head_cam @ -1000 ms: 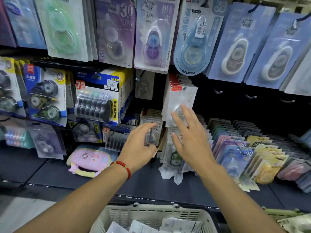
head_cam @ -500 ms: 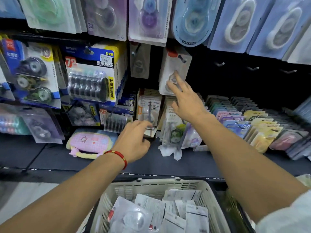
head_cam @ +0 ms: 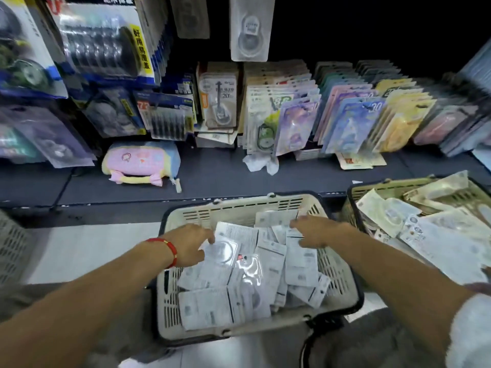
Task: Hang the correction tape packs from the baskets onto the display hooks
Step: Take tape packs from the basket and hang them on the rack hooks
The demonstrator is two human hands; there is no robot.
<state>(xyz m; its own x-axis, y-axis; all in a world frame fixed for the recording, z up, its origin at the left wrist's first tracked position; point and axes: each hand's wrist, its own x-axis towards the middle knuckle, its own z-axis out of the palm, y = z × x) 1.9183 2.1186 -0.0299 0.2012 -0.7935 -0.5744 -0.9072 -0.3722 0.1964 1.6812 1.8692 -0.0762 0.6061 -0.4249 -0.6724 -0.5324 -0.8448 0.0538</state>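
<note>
Both my hands have come down from the hooks into the near basket, so I judge another pick begins. My left hand and right hand lie open-fingered on the packs, gripping nothing. The right basket holds more.

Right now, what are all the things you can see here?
cream basket: one, cream, floor, centre
white packs: many, white and clear, piled in the cream basket
green basket: one, olive, right, holding more packs
hanging pack: one, clear white, on a hook above the shelf
standing packs: many rows, pastel, on the dark shelf
plush pouch: one, pink, yellow and blue, lying on the shelf
grey crate: one, far left
left hand: one, red bracelet, touching the packs
right hand: one, on the packs
</note>
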